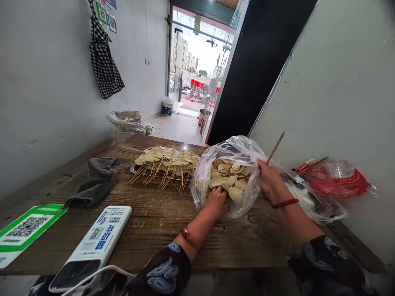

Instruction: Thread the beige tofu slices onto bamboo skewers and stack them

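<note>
A clear plastic bag (226, 146) stands open on the table, holding many thin pale slices (230, 181) that look like potato. My left hand (217, 202) reaches in over the bag's near rim, fingers curled down at the slices; the fingertips are hidden. At the bag's right side, my right hand (269, 177) is closed around a thin wooden skewer (275, 147), which points up and to the right. That hand also touches the bag's edge. Left of the bag, a metal tray (133, 168) carries stacked skewers of slices (168, 158), sticks toward me.
A grey cloth (97, 181), a green QR-code card (29, 230) and a white boxy device (98, 242) with a cable lie on the left of the wooden table (160, 222). At right are plastic bags (308, 197) and a red package (342, 181). Walls flank both sides.
</note>
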Available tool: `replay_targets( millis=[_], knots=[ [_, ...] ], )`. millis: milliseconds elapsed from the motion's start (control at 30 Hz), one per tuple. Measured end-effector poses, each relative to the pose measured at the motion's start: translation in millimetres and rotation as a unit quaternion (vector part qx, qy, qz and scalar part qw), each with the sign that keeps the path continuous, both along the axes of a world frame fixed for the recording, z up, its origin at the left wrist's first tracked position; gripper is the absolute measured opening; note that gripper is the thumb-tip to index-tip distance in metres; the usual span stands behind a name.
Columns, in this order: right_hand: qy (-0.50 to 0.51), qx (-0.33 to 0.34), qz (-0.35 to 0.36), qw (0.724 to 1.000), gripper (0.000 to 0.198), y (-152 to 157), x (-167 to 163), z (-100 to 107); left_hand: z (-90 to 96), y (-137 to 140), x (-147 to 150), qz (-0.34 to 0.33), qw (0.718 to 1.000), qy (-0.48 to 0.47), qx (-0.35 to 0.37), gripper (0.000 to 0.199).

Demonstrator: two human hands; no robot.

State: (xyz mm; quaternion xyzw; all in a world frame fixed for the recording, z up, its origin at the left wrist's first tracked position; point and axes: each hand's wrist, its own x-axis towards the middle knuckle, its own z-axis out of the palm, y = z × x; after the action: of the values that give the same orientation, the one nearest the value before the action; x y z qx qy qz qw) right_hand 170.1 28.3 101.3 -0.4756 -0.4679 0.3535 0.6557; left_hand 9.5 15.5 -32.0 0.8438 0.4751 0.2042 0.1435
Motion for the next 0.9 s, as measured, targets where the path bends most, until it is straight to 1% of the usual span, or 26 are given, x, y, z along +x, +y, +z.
replay_targets(
  millis=[67,133,167,200,267,333,400,500,600,633,700,800,833,867,900],
  knots=[
    [-0.005,-0.011,0.026,1.0,0.022,-8,-14,2,1.2,-1,-1,0.004,1.0,-0.006,-0.001,0.029],
    [-0.021,-0.024,0.07,0.997,0.018,-15,-27,3,1.9,-1,-2,0.009,1.0,-0.011,-0.003,0.028],
    [-0.032,-0.028,0.093,0.995,0.017,-17,-30,4,2.0,-2,-2,0.012,1.0,-0.013,-0.003,0.029],
    [-0.04,-0.028,0.1,0.994,0.017,-18,-31,5,2.1,-2,-3,0.012,1.0,-0.014,-0.001,0.029],
    [-0.045,-0.022,0.066,0.997,0.016,-15,-25,5,2.0,-3,-3,0.007,1.0,-0.017,0.005,0.032],
    [-0.041,-0.016,0.007,0.999,0.015,-10,-10,3,1.6,-3,-3,0.003,1.0,-0.022,0.009,0.034],
    [-0.035,-0.015,-0.03,0.999,0.016,-6,7,-1,1.0,-2,-2,0.005,1.0,-0.02,0.009,0.034],
    [-0.022,-0.014,-0.064,0.998,0.02,-4,25,-7,0.1,-2,-1,0.005,1.0,-0.012,0.018,0.032],
    [-0.014,-0.012,-0.076,0.997,0.019,-11,22,-8,0.1,-2,-1,0.003,1.0,-0.01,0.023,0.032],
    [-0.014,-0.013,-0.07,0.997,0.019,-16,15,-6,0.3,-2,-1,0.005,1.0,-0.01,0.023,0.033],
    [-0.02,-0.02,-0.033,0.999,0.017,-30,-5,-1,0.5,-2,-1,0.008,1.0,-0.012,0.018,0.035],
    [-0.038,-0.029,0.094,0.994,0.015,-50,-31,8,-0.1,-2,-3,0.022,0.999,-0.027,-0.002,0.036],
    [-0.041,-0.024,0.107,0.993,0.016,-54,-33,9,-0.5,-2,-3,0.026,0.999,-0.038,-0.007,0.036],
    [-0.044,-0.019,0.1,0.994,0.017,-55,-30,8,-1.0,-2,-3,0.028,0.998,-0.052,-0.007,0.036],
    [-0.051,-0.013,0.077,0.996,0.017,-53,-22,5,-1.4,-1,-3,0.026,0.997,-0.066,-0.004,0.038]
  ],
)
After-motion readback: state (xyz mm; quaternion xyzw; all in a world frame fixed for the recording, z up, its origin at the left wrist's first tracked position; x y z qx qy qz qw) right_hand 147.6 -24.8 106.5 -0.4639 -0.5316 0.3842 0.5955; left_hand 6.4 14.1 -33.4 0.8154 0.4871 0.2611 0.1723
